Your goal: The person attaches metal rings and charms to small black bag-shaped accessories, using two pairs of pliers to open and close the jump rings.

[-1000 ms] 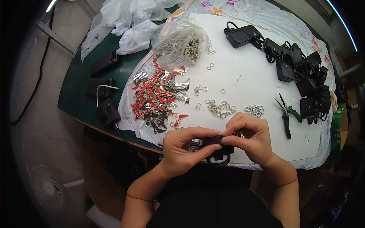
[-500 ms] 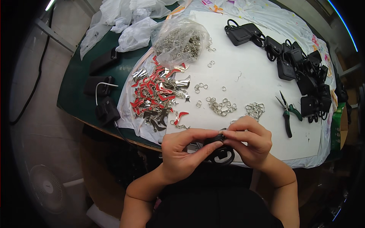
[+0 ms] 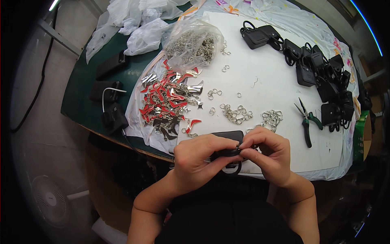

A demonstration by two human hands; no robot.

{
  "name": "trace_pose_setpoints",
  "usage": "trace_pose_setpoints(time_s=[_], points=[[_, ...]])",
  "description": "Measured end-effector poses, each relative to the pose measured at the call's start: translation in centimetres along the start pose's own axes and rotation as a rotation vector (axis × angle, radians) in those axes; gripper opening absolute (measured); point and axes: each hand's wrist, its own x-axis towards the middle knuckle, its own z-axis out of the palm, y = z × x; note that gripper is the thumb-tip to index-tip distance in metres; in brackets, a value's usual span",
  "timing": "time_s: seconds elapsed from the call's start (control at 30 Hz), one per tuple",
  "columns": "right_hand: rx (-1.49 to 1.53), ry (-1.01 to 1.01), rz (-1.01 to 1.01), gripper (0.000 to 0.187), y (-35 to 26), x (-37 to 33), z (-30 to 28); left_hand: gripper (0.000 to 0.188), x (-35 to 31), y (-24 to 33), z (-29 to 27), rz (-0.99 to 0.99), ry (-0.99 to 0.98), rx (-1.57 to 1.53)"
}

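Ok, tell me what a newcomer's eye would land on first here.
Probably the heap of red and silver charms, bright at the left of the white board. Next, likely the cluster of black bags along its right. Then the black pouch between the left hand and right hand, at the near edge.

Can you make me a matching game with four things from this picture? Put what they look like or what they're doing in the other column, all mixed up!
Column one:
1. Pliers
2. Fan
3. Clear plastic bag
4. Left hand

Column two:
A. Holding a black item
B. White, at the lower left
C. Open, with green-and-black handles
D. Has lots of little metal pieces inside

Right pairs: 1-C, 2-B, 3-D, 4-A
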Motion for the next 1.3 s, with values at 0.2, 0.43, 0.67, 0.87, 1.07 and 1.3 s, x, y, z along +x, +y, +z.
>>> trace_pose_setpoints(time_s=[0.2,0.43,0.67,0.87,1.07,1.3], points=[[-0.122,0.014,-0.078,0.015,0.1,-0.5,0.0,0.027,-0.4,-0.7,0.8,0.156,0.082,0.078],[-0.714,0.033,-0.359,0.015,-0.7,0.7,-0.2,0.029,-0.4,-1.5,1.4,0.352,0.095,0.222],[-0.24,0.043,0.141,0.015,1.4,0.3,0.4,0.03,-0.8,-2.7,2.9,0.284,0.152,0.289],[-0.806,0.155,-0.461,0.018,2.3,0.1,0.6,0.031,-0.6,-2.5,3.2,0.275,0.149,0.263],[-0.756,0.108,-0.383,0.015,1.5,0.0,0.0,0.023,-0.6,-2.8,3.5,0.287,0.172,0.214],[-0.857,0.064,-0.235,0.011,1.0,0.2,0.0,0.023,-0.9,-2.8,4.0,0.32,0.209,0.284]])
